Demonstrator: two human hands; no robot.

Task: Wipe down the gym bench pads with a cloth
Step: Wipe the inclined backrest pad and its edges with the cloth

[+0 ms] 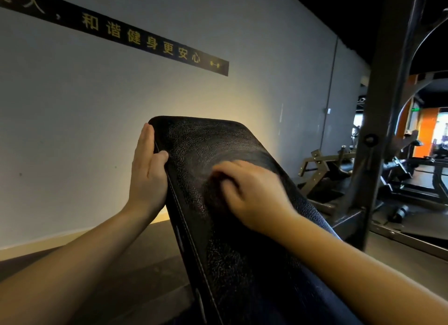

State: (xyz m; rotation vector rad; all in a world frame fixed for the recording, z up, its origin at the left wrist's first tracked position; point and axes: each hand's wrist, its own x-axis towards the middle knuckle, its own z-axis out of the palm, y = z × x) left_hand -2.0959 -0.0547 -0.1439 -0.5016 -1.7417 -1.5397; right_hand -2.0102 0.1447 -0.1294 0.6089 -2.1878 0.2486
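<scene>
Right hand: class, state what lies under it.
A dark cloth, bunched against the black bench pad. The right hand covers most of it; motion blur smears the rest.

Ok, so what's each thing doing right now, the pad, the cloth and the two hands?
Pad: tilted up, black, creased.
Cloth: dark, bunched up on the pad, blurry.
Left hand: holds the pad's left edge, thumb on front.
Right hand: grips the cloth against the pad, blurry.

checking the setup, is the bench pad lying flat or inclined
Inclined: the bench pad rises steeply toward the wall, its top edge well above the floor.
</scene>
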